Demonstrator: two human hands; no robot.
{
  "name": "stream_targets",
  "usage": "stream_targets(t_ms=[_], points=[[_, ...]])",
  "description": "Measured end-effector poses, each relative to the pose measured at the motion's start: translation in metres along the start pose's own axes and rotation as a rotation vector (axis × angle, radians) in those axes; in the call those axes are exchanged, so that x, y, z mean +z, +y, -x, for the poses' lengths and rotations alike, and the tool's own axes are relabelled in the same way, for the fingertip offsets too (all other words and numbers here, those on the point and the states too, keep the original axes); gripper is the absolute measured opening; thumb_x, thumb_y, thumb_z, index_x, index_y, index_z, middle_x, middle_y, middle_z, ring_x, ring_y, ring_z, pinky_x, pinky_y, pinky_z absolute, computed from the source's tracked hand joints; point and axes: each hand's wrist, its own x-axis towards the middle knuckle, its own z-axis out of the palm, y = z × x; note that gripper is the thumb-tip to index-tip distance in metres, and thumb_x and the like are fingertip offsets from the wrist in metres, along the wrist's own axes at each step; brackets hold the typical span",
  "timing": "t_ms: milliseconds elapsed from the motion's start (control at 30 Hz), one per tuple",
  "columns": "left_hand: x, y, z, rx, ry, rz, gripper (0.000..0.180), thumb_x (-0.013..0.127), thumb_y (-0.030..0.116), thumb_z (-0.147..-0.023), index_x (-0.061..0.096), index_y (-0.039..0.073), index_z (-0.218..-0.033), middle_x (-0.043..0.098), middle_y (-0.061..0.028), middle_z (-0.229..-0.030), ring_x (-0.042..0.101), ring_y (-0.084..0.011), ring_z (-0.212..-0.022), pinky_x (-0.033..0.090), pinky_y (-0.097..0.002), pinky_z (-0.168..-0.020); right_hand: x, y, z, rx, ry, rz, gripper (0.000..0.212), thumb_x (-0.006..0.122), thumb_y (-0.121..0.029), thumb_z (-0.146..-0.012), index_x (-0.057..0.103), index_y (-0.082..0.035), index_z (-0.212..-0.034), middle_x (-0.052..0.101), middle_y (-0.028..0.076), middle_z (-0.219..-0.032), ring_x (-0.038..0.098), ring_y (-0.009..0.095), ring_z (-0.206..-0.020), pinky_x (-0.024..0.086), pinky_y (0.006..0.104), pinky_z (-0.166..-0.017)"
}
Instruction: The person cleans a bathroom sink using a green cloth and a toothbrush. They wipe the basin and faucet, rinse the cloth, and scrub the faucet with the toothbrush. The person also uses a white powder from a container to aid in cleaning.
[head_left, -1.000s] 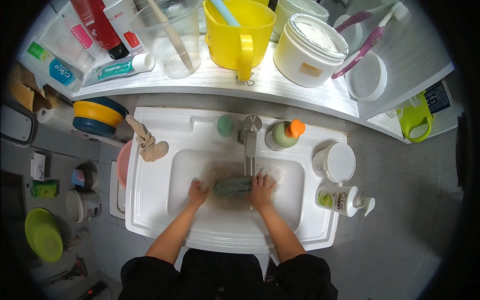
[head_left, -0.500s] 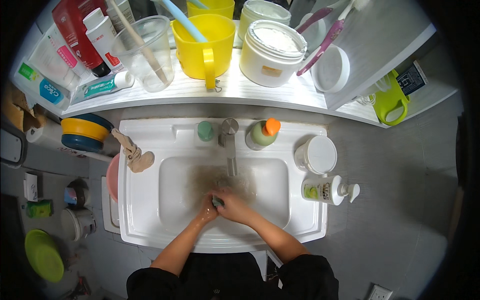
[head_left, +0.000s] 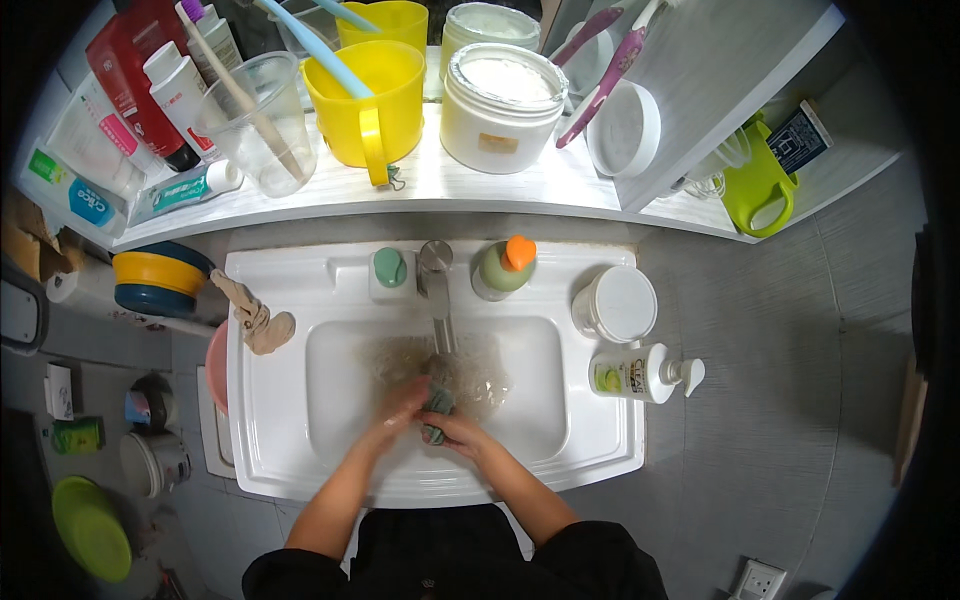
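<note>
A wet, crumpled green cloth (head_left: pixel 437 405) is between my hands, low over the white sink basin (head_left: pixel 335 400). My right hand (head_left: pixel 460 433) is closed on its lower part, with folds of cloth showing by the fingers. My left hand (head_left: pixel 398 405) lies against the cloth's left side. Motion smears its fingers, so I cannot tell whether they grip. Just beyond the cloth, the metal faucet (head_left: pixel 440 300) reaches over murky, rippling water (head_left: pixel 485 375).
On the sink's left rim lies a crumpled beige cloth item (head_left: pixel 262 325). Behind the basin stands a green bottle with an orange top (head_left: pixel 500 270). A white tub (head_left: pixel 620 303) and a pump bottle (head_left: pixel 640 373) sit at right. Above, a shelf (head_left: pixel 420 195) holds cups and toiletries.
My hands were clasped together around the cloth. Now the left has shifted left and the right slightly lower, so more cloth shows between them. The whole view has shifted slightly.
</note>
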Motion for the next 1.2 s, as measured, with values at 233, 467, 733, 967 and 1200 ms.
stream_targets(t_ms=[233, 467, 733, 967, 1200], points=[[0.014, 0.066, 0.022, -0.062, -0.551, 0.760, 0.064, 0.057, 0.042, -0.084, 0.035, 0.007, -0.133, 0.055, -0.0093, -0.104, 0.056, -0.0183, -0.084, 0.041, -0.0390, -0.094, 0.090, -0.034, 0.039, 0.247, -0.604, -1.032, 0.036, 0.058, -0.018, -0.084, 0.043, 0.003, -0.110, 0.045, 0.006, -0.084, 0.044, 0.011, -0.068, 0.043, 0.0179, -0.053], [-0.009, 0.090, 0.015, 0.014, -0.338, 0.404, 0.042, 0.057, 0.022, -0.086, 0.043, 0.007, -0.123, 0.050, -0.0039, -0.083, 0.051, -0.0140, -0.075, 0.046, -0.0364, -0.087, 0.103, -0.071, 0.025, 0.346, -0.442, -0.389, 0.017, 0.053, -0.021, -0.089, 0.045, -0.007, -0.086, 0.039, -0.001, -0.062, 0.032, 0.006, -0.046, 0.023, 0.0183, -0.039], [-0.005, 0.064, -0.014, 0.295, 0.191, -0.156, 0.015, 0.055, 0.008, -0.084, 0.057, 0.004, -0.098, 0.053, -0.0033, -0.075, 0.051, -0.0097, -0.068, 0.043, -0.0251, -0.062, 0.090, -0.059, -0.019, -0.148, 0.042, 0.798, 0.017, 0.057, -0.016, -0.081, 0.047, -0.004, -0.088, 0.051, 0.007, -0.060, 0.050, 0.017, -0.046, 0.037, 0.0298, -0.041], [-0.017, -0.014, -0.040, 0.474, 0.703, -0.416, 0.008, 0.057, 0.006, -0.080, 0.058, 0.005, -0.087, 0.057, -0.0076, -0.073, 0.054, -0.0105, -0.064, 0.044, -0.0266, -0.059, 0.022, 0.016, -0.081, -0.592, 0.153, 1.394, 0.030, 0.058, -0.023, -0.079, 0.056, -0.001, -0.099, 0.061, 0.020, -0.083, 0.060, 0.038, -0.086, 0.048, 0.0453, -0.069], [-0.088, -0.038, 0.026, 0.302, 0.832, -0.200, 0.025, 0.066, 0.009, -0.076, 0.055, 0.003, -0.099, 0.055, -0.0059, -0.078, 0.056, -0.0134, -0.071, 0.046, -0.0263, -0.060, -0.035, 0.024, -0.092, -0.579, 0.389, 2.137, 0.047, 0.050, -0.022, -0.081, 0.045, 0.001, -0.122, 0.049, 0.023, -0.118, 0.045, 0.036, -0.113, 0.036, 0.0490, -0.090]])
